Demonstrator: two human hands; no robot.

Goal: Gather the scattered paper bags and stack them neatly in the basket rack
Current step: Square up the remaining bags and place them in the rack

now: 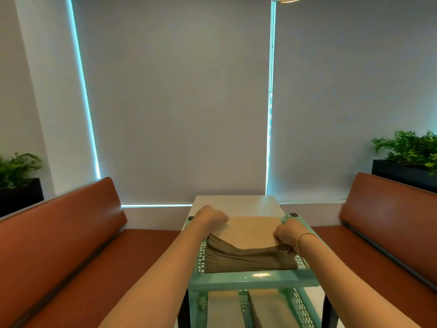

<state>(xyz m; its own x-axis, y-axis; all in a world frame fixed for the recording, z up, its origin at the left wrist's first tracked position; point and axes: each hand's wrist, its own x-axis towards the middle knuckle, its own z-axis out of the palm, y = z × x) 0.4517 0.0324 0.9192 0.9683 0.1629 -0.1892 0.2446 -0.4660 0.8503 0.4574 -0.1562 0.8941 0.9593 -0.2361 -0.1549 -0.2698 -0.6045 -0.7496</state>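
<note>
A thick stack of brown paper bags [250,233] lies flat in the top tier of a mint-green basket rack [253,280]. My left hand [210,217] grips the stack's left edge with curled fingers. At the right edge, my right hand [287,235] also grips the stack, with a thin bracelet on its wrist. The near edges of the bags fan out and sag in the middle. More brown bags [267,306] lie in the tier below.
The rack stands against a light table [236,203] between two brown padded benches [71,233] [390,221]. Planters with ferns [411,150] [16,169] sit behind each bench. Grey window blinds fill the wall ahead.
</note>
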